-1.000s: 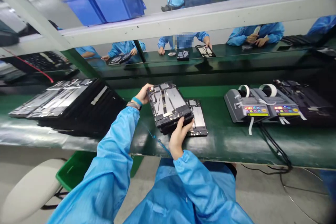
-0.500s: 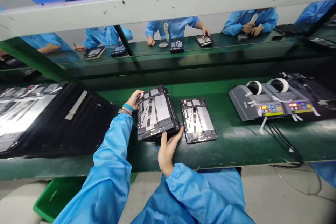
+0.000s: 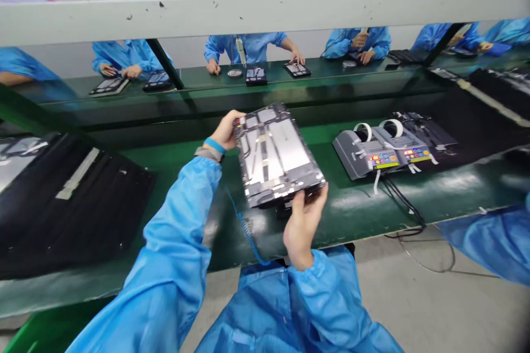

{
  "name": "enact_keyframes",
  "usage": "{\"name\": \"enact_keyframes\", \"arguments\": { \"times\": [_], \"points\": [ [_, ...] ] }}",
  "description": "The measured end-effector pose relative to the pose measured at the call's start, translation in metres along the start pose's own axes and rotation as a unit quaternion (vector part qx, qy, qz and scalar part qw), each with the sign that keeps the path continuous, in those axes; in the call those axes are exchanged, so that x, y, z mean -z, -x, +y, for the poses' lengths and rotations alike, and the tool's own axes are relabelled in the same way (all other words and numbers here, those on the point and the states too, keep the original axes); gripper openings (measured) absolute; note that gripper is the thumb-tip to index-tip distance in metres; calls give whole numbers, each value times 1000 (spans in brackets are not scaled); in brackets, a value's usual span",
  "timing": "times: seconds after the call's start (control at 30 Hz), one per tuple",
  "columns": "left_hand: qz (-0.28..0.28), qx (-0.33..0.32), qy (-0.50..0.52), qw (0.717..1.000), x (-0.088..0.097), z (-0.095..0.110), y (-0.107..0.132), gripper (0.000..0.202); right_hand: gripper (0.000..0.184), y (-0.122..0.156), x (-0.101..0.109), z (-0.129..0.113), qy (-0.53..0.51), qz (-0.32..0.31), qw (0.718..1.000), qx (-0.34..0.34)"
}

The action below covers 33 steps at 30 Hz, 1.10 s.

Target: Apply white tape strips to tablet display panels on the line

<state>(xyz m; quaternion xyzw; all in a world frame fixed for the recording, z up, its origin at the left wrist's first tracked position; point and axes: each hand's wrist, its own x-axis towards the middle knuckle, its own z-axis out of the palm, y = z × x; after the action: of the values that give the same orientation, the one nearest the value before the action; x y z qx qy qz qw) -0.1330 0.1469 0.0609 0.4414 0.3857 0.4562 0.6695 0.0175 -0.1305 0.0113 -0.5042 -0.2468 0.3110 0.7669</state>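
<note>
An opened tablet (image 3: 275, 154), its silver battery, dark ribbon cables and black frame exposed, is held tilted above the green bench. My left hand (image 3: 227, 129) grips its far left corner, with a blue band at the wrist. Near the lower right corner, my right hand (image 3: 304, 220) has its thumb on the near edge and its fingers around the side. A black part (image 3: 284, 210) shows beneath the near edge; whether it is another tablet I cannot tell. The bench directly below is hidden. A coiled blue cord (image 3: 250, 237) hangs beside my left forearm.
Two grey tape dispensers (image 3: 383, 151) with lit displays stand on the right of the green bench (image 3: 351, 215). A black mat (image 3: 78, 204) covers the left side. Co-workers in blue sit across, behind a white shelf beam (image 3: 248, 11). A green bin (image 3: 58, 331) is below left.
The held tablet has moved right and up, now over where another tablet lay on the bench; that one is hidden. Both hands moved with it. The view has shifted to the right.
</note>
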Motion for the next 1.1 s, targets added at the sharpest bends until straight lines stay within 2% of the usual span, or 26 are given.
{"name": "enact_keyframes", "arguments": {
  "times": [0.1,0.17,0.23,0.3,0.4,0.53,0.7,0.8,0.97,1.03,1.1],
  "points": [
    [-99,66,38,992,-80,-19,-34,26,86,-50,36,-12,-1,56,997,45],
    [-126,86,41,987,-124,-38,-50,27,82,-78,61,-14,-5,84,994,63],
    [-142,99,36,984,-155,-58,-61,27,80,-98,82,-13,-8,99,993,69],
    [-151,111,31,982,-171,-75,-70,27,79,-108,96,-7,-4,109,992,67],
    [-153,125,24,980,-175,-91,-83,27,83,-112,104,8,3,123,991,49],
    [-142,143,9,979,-167,-103,-97,27,88,-114,106,26,13,125,992,24],
    [-130,156,1,979,-158,-118,-103,27,94,-123,107,36,25,120,992,7],
    [-126,154,0,980,-143,-117,-101,28,94,-123,101,42,19,126,992,-5],
    [-112,137,-11,984,-114,-108,-96,30,91,-116,92,60,-16,92,995,-37],
    [-114,136,-20,984,-115,-111,-95,31,94,-118,97,64,-21,100,994,-34],
    [-125,142,-30,981,-124,-118,-96,30,94,-124,109,64,-10,109,994,-25]
  ]
}}
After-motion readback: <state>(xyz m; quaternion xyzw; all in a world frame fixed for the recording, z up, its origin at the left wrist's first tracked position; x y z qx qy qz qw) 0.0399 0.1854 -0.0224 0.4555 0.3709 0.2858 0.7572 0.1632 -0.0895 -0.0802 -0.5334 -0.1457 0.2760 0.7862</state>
